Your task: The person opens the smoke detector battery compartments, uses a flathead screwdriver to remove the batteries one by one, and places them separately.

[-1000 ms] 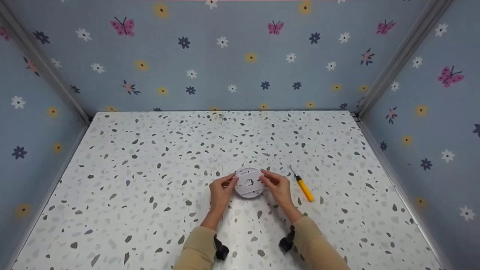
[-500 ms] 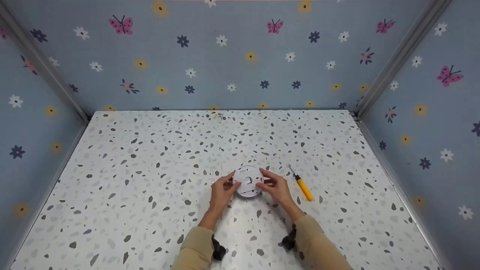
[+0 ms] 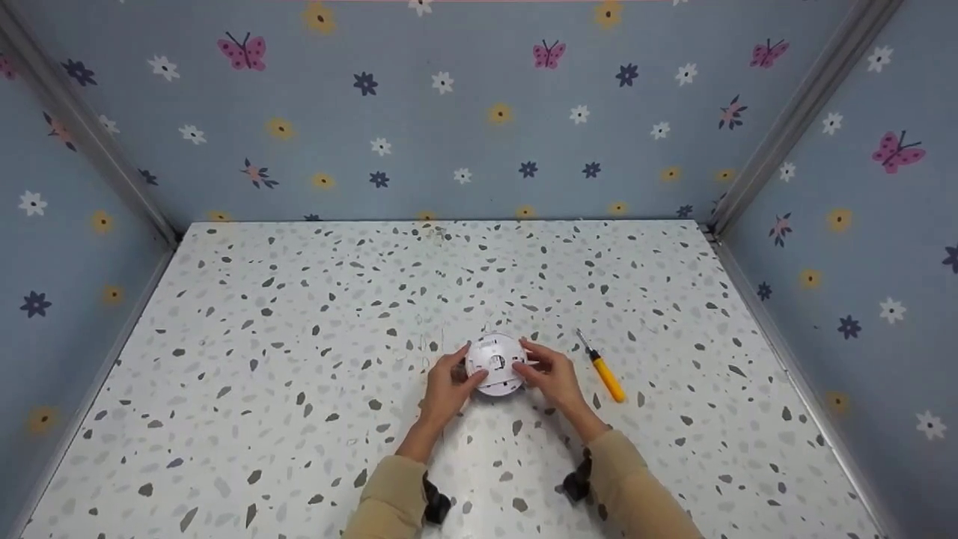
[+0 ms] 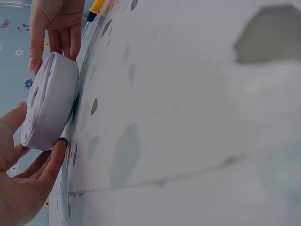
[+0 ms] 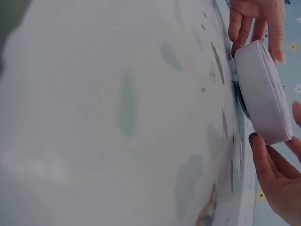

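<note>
Both hands hold a round white device point(image 3: 497, 364), which looks like a smoke detector, between them at the middle of the table. Its face has a central hole and small slots, and a flat plate lies across it. My left hand point(image 3: 449, 385) grips the left rim, thumb on the face. On the right rim, my right hand point(image 3: 554, 378) does the same. In the left wrist view the thick side wall of the smoke detector point(image 4: 54, 103) shows, tilted, with fingertips beneath it. The right wrist view shows the smoke detector point(image 5: 261, 94) edge-on; its underside is mostly hidden.
To the right of the right hand lies a screwdriver point(image 3: 608, 378) with a yellow handle, its metal tip pointing away. The speckled white table point(image 3: 299, 299) is bounded by a patterned blue wall point(image 3: 449, 112) at the back and panels on both sides.
Both thumbs have moved from the rim onto the smoke detector's face. The plate, earlier seen as a slanted band across the device, now covers more of the face. The screwdriver stays put.
</note>
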### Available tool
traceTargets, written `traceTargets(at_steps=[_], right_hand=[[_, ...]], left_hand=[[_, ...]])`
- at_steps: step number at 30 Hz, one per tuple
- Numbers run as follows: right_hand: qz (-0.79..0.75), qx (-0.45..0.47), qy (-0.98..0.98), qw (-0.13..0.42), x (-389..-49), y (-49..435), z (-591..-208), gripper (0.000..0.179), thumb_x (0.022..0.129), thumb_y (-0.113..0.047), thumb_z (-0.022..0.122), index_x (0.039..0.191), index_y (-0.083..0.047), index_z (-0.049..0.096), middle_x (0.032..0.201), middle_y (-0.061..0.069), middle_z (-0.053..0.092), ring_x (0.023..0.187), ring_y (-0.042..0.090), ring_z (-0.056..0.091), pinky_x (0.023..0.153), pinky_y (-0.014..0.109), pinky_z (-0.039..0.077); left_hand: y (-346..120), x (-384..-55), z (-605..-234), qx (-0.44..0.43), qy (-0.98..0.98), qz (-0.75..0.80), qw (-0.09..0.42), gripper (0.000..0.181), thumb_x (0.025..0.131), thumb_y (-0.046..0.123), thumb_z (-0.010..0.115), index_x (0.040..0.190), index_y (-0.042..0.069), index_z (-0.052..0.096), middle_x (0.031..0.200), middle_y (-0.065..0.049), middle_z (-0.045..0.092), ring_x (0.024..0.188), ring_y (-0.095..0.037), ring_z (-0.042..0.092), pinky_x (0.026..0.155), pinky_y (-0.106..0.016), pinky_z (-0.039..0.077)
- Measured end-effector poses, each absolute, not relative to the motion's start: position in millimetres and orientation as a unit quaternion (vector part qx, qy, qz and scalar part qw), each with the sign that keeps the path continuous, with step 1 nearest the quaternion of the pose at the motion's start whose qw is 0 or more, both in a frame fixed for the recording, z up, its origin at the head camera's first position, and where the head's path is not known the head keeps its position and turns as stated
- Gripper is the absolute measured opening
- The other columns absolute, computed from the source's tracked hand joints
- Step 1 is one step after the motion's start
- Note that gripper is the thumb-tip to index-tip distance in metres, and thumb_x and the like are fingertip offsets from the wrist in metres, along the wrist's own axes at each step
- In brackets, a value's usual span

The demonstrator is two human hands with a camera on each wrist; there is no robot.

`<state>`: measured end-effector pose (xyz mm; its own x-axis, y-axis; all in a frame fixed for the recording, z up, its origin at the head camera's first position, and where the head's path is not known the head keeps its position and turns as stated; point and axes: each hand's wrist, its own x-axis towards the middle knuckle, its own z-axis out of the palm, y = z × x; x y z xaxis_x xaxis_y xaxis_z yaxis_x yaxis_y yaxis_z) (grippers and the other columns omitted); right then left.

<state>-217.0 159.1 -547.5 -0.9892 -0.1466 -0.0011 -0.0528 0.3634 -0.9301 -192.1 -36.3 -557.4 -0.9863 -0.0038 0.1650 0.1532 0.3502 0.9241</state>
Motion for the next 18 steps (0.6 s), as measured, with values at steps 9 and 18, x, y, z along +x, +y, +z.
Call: traceTargets(at_steps=[9, 18], right_hand=[[-0.561, -0.028, 0.825, 0.06, -215.1, 156.8, -548.4, 0.048, 0.08, -0.032, 0.064, 0.121, -0.01, 0.054, 0.105, 0.012, 0.057, 0.078, 0.017, 0.057, 0.061, 0.028, 0.051], [-0.562, -0.032, 0.822, 0.089, -217.8, 157.7, -548.7, 0.041, 0.084, -0.022, 0.061, 0.12, -0.004, 0.054, 0.093, 0.013, 0.058, 0.071, 0.018, 0.056, 0.061, 0.035, 0.051]], left_hand=[[-36.0, -190.4, -559.9, -0.058, -0.821, -0.562, 0.081, 0.056, 0.078, 0.022, 0.068, 0.123, -0.003, 0.048, 0.095, -0.011, 0.054, 0.077, -0.017, 0.051, 0.069, -0.027, 0.045], [-35.2, -188.6, -559.6, -0.064, -0.814, -0.572, 0.076, 0.051, 0.08, 0.021, 0.066, 0.122, -0.003, 0.05, 0.092, -0.009, 0.054, 0.076, -0.017, 0.05, 0.068, -0.026, 0.043]])
